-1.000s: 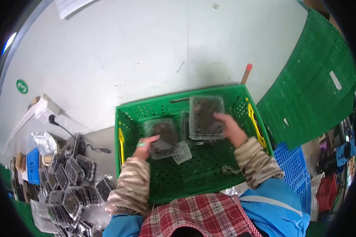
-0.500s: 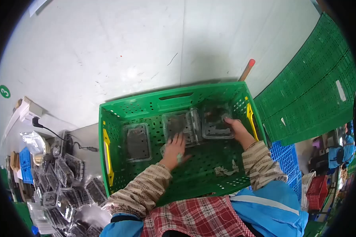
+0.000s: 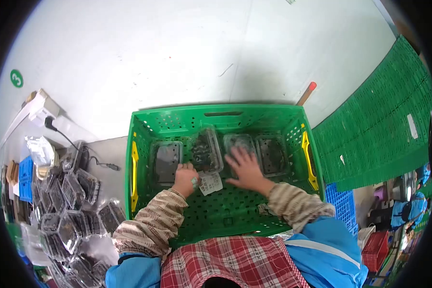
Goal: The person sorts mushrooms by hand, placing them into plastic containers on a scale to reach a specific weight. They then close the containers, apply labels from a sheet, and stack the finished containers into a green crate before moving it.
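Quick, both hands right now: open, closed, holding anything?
Left hand: curled by the tilted clamshell box; grip cannot be told.
Right hand: open, flat on a clear clamshell box.

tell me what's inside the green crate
The green crate holds four clear boxes of dark contents in a row, a paper label and a crumpled scrap. The right hand covers part of the third box.
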Motion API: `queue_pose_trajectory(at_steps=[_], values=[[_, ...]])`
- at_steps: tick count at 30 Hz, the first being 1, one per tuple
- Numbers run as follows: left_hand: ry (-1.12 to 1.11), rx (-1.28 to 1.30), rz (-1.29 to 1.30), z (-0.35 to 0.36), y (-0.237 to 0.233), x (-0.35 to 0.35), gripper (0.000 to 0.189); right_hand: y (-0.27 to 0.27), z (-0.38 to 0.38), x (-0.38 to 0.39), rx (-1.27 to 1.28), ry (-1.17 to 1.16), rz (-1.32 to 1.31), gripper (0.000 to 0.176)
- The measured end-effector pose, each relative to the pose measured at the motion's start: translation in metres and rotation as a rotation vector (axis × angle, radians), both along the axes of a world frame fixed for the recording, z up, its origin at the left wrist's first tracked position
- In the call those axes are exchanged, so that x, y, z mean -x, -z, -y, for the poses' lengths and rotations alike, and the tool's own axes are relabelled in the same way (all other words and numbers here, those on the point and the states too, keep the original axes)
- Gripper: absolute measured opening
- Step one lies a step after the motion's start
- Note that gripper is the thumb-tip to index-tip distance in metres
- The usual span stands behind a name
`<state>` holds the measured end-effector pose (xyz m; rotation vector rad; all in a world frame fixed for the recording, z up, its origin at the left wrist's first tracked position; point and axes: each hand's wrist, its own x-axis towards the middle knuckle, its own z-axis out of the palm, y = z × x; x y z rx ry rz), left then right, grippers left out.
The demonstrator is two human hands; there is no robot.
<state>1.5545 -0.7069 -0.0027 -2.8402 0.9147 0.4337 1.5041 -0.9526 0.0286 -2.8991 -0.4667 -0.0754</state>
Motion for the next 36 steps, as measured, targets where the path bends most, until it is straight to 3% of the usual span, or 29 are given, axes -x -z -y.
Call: queue_pose_trajectory(at_steps=[2, 4, 5, 6, 7, 8, 9, 10, 11, 12, 13, 14, 15, 16, 17, 18, 19, 20, 21, 22, 23, 24, 26, 27, 29, 30, 33, 35, 36], values=[[0.155, 0.127, 0.251, -0.012, 0.003, 0.004, 0.049, 0.020, -0.015, -0.003, 0.370, -0.125, -0.028, 0.079], [0.067, 0.174, 0.219, 0.006, -0.008, -0.001, 0.044, 0.022, -0.022, -0.012, 0.380, -0.083, -0.082, 0.075], [0.089, 0.359, 0.347, 0.015, -0.001, -0.005, 0.046, 0.028, -0.011, -0.016, 0.247, -0.075, -0.037, 0.072], [0.157, 0.487, 0.340, 0.020, -0.029, -0.003, 0.044, 0.030, -0.001, -0.023, 0.105, -0.073, 0.004, 0.070], [0.273, 0.606, 0.527, 0.022, -0.023, -0.006, 0.040, 0.025, 0.012, -0.025, -0.031, -0.093, -0.023, 0.067], [0.271, 0.709, 0.340, 0.026, 0.009, -0.010, 0.035, 0.016, 0.022, -0.031, -0.167, -0.148, -0.057, 0.065], [0.220, 0.589, 0.349, 0.036, 0.029, -0.012, 0.027, 0.008, 0.021, -0.037, 0.083, -0.042, -0.093, 0.062], [0.172, 0.540, 0.311, 0.040, 0.021, -0.004, 0.025, -0.006, 0.013, -0.042, -0.025, 0.128, -0.148, 0.061], [0.170, 0.512, 0.358, 0.057, 0.044, -0.012, 0.018, -0.005, 0.002, -0.048, -0.068, 0.056, -0.057, 0.060], [0.005, 0.571, 0.281, 0.066, 0.045, -0.011, 0.010, 0.000, 0.000, -0.052, -0.123, 0.017, 0.040, 0.060], [0.106, 0.615, 0.376, 0.064, 0.036, -0.003, 0.009, 0.037, 0.011, -0.064, -0.169, -0.083, -0.105, 0.060], [0.267, 0.497, 0.299, 0.044, -0.037, 0.009, 0.010, 0.073, 0.015, -0.076, -0.208, -0.164, -0.248, 0.060], [0.235, 0.650, 0.189, 0.037, -0.065, 0.015, 0.020, 0.067, 0.006, -0.066, 0.031, -0.071, -0.266, 0.059], [0.283, 0.654, 0.331, 0.008, -0.114, 0.032, 0.034, 0.056, 0.004, -0.072, 0.039, -0.107, -0.269, 0.059], [0.181, 1.054, 0.371, -0.027, -0.142, 0.056, 0.040, 0.038, -0.002, -0.073, -0.167, -0.199, -0.298, 0.055], [0.041, 1.226, 0.507, -0.064, -0.156, 0.069, 0.046, 0.021, -0.016, -0.079, -0.385, -0.297, -0.332, 0.052], [-0.097, 1.336, 0.624, -0.112, -0.161, 0.080, 0.051, -0.006, -0.044, -0.078, -0.384, -0.343, -0.342, 0.052], [-0.505, 1.175, 0.666, -0.163, -0.173, 0.107, 0.052, -0.042, -0.079, -0.067, -0.501, -0.177, -0.191, 0.048], [-0.905, 1.175, 0.684, -0.210, -0.183, 0.135, 0.054, -0.072, -0.118, -0.053, -0.620, 0.010, -0.038, 0.045], [-1.004, 0.925, 1.212, -0.263, -0.135, 0.135, 0.055, -0.099, -0.167, -0.039, -0.761, -0.140, -0.103, 0.043], [-1.365, 1.100, 1.145, -0.304, -0.124, 0.148, 0.056, -0.121, -0.217, -0.027, -0.890, -0.286, -0.172, 0.040], [-1.585, 1.219, 1.229, -0.336, -0.111, 0.165, 0.063, -0.127, -0.259, -0.024, -0.819, -0.442, -0.264, 0.039], [-1.942, 1.166, 1.430, -0.389, -0.063, 0.175, 0.076, -0.117, -0.343, -0.026, -0.589, -0.455, -0.501, 0.047], [-1.935, 1.173, 1.448, -0.397, -0.069, 0.175, 0.076, -0.099, -0.379, -0.030, -0.508, -0.562, -0.494, 0.055], [-2.135, 0.867, 1.465, -0.405, -0.074, 0.177, 0.089, -0.053, -0.441, -0.044, -0.159, -0.642, -0.484, 0.063], [-2.138, 0.870, 1.468, -0.411, -0.072, 0.182, 0.089, -0.028, -0.457, -0.048, -0.157, -0.645, -0.481, 0.063], [-2.118, 1.422, 1.173, -0.432, -0.049, 0.195, 0.114, 0.007, -0.484, -0.045, -0.004, -0.515, -0.658, 0.071], [-2.044, 1.566, 1.203, -0.440, -0.026, 0.196, 0.115, 0.009, -0.493, -0.034, -0.176, -0.408, -0.718, 0.090], [-1.967, 1.688, 1.216, -0.441, -0.015, 0.196, 0.117, 0.008, -0.493, -0.036, -0.163, -0.401, -0.712, 0.090]])
